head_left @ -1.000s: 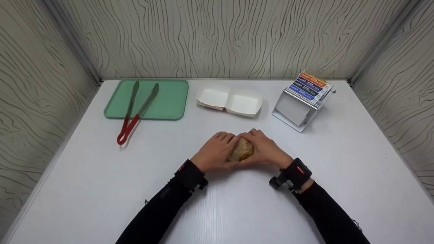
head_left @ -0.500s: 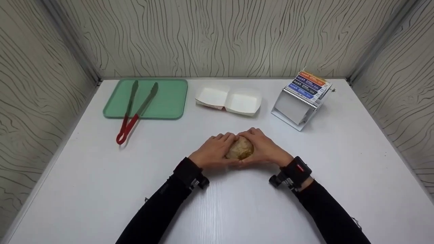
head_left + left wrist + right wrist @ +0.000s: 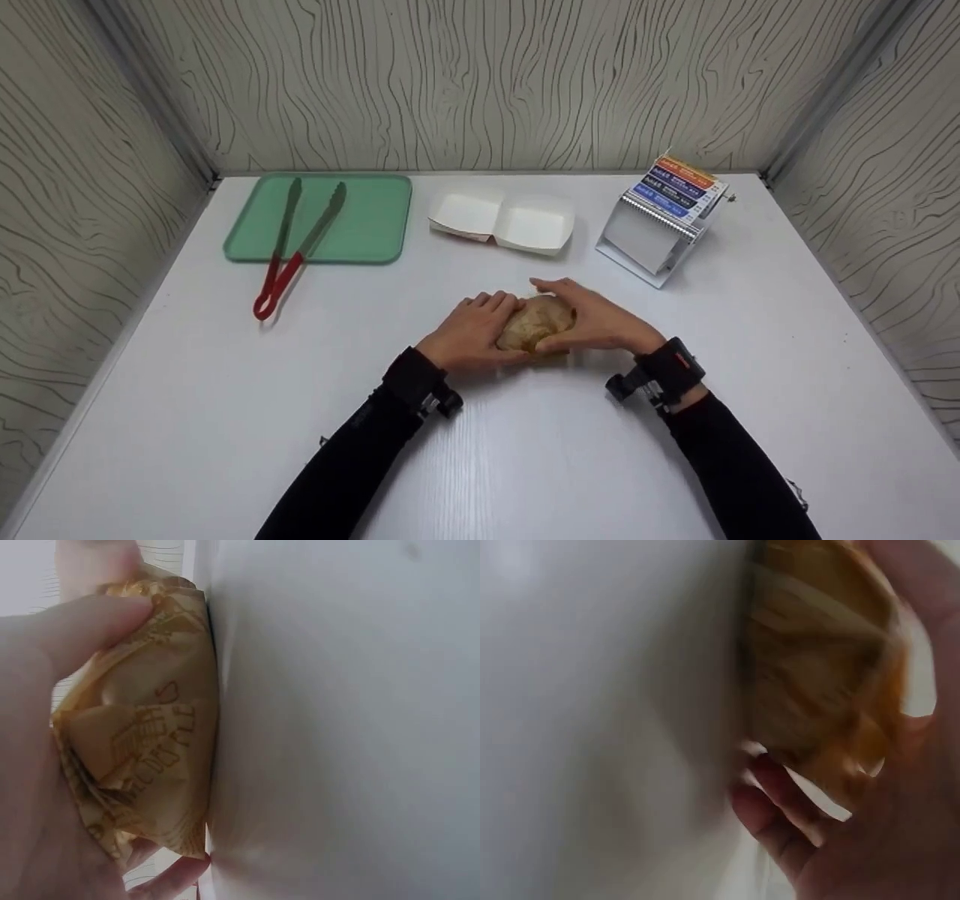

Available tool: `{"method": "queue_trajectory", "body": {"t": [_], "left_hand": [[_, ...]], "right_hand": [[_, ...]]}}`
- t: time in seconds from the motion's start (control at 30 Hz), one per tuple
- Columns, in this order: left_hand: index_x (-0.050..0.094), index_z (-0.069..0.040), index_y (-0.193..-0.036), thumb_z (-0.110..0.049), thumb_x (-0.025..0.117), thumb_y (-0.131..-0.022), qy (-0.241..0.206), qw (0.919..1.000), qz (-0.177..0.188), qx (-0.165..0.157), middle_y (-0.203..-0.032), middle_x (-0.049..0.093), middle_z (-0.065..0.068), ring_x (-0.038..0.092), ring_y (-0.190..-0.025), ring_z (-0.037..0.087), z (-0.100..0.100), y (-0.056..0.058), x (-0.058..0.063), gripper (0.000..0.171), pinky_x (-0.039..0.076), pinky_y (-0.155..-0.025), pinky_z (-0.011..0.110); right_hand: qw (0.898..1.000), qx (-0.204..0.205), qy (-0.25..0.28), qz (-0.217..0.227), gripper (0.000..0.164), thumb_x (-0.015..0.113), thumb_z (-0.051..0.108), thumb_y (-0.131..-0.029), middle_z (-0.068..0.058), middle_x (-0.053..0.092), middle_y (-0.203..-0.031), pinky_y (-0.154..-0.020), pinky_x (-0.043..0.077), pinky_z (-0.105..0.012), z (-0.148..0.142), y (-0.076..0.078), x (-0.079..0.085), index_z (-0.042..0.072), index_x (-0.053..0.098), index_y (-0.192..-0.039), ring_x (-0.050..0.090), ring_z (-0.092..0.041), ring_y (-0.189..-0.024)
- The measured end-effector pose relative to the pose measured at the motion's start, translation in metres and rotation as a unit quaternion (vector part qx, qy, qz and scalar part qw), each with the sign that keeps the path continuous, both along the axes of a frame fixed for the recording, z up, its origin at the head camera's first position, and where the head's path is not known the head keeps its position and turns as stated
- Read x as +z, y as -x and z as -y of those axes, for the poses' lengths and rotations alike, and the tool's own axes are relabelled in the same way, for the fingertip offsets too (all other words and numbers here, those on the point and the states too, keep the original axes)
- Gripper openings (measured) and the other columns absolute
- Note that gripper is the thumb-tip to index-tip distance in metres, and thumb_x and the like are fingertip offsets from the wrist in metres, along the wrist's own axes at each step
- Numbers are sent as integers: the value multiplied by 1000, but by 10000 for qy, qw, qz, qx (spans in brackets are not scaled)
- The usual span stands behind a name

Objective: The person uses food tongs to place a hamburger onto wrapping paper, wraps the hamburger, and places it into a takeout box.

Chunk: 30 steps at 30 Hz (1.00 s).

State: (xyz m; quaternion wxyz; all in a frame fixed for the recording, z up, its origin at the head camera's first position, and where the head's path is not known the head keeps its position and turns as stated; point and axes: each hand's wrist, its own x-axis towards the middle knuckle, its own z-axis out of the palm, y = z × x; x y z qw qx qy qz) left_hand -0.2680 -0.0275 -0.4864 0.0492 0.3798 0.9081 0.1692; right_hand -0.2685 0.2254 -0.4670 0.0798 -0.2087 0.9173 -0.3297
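A round bundle [image 3: 535,321] in printed brown wrapping paper, shaped like a wrapped burger, sits on the white table between both hands. My left hand [image 3: 469,332] holds its left side, with the thumb [image 3: 105,619] along the near face and the other fingers over the far side. Lettering and folded flaps show on the paper [image 3: 165,735] in the left wrist view. On the other side, my right hand [image 3: 600,319] is spread loosely around the bundle. Its thumb lies at the near edge, and its fingers [image 3: 776,817] stand a little off the paper in the blurred right wrist view.
Behind the hands stands an unfolded white paper box [image 3: 534,226]. Red-handled tongs [image 3: 277,285] lie across a green tray [image 3: 375,225] at the back left. A metal dispenser [image 3: 641,236] with coloured labels stands at the back right. Patterned panels [image 3: 480,82] wall in the table.
My right hand has shifted right and loosened from the bundle, and its index finger has lifted. More of the paper shows now. My left hand keeps its hold.
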Motion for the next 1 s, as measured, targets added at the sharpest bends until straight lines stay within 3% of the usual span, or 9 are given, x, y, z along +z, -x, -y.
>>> {"method": "queue_trajectory", "body": {"t": [0.07,0.1,0.2,0.27,0.5,0.63,0.87,0.93,1.0], "left_hand": [[42,-15,-150,-58,67,-94,-13,10000,59,23,-143,54,8,53,-128,29,0,0,-1,74,47,-106,49],[43,-16,-149,-58,67,-94,-32,9999,93,30,-143,54,8,53,-128,29,-1,0,-1,74,47,-106,49],[43,-16,-150,-58,67,-94,-45,9998,172,23,-143,53,8,52,-129,29,-2,0,0,74,46,-107,48],[43,-16,-150,-58,67,-94,-42,9998,210,29,-144,53,8,52,-130,29,-2,0,1,75,46,-107,48],[42,-15,-151,-58,67,-94,-23,9997,238,18,-144,53,9,52,-130,30,-1,2,5,75,45,-108,49],[43,-15,-149,-58,67,-94,-56,9997,226,-26,-142,53,9,52,-128,30,0,2,4,73,46,-106,48],[43,-15,-146,-58,66,-95,-50,9998,200,-19,-139,54,9,52,-125,28,3,0,1,71,46,-107,48],[43,-15,-147,-58,66,-94,-65,9997,229,-19,-140,53,9,52,-125,28,3,0,2,72,45,-108,48],[43,-15,-147,-58,67,-94,-68,9997,250,-15,-141,53,9,52,-126,28,3,0,3,72,45,-109,48]], "right_hand": [[9910,-1132,624,-359,75,82,39,-89,-17,64,-137,-93,58,-46,-14,5,2,10,50,-152,68,-33,-112],[9764,-1835,915,-678,64,77,35,-94,-18,71,-125,-82,61,-39,-21,7,2,7,55,-147,73,-30,-98],[9053,-3681,1610,-1378,46,62,27,-103,-19,76,-88,-50,55,-24,-41,8,1,1,59,-141,70,-17,-56],[8737,-4282,1820,-1423,49,55,25,-104,-18,75,-77,-42,49,-20,-50,7,-1,-1,54,-146,63,-10,-43],[8579,-3971,3249,-283,68,50,21,-107,-10,77,-81,-55,61,-31,-50,15,-9,2,15,-163,71,-14,-53],[8052,-3869,4489,220,71,48,22,-109,-3,76,-79,-61,63,-32,-40,25,-17,6,3,-162,73,-16,-57],[7266,-3933,5633,-57,32,43,30,-112,-4,74,-71,-61,61,-27,-25,42,-23,2,37,-128,73,-14,-59],[7131,-3990,5761,-190,28,43,29,-112,-4,72,-69,-59,60,-26,-27,47,-23,2,41,-118,72,-14,-58],[7127,-4052,5720,-252,25,44,27,-112,-3,69,-67,-56,59,-24,-30,50,-23,2,43,-112,70,-13,-56]]}}
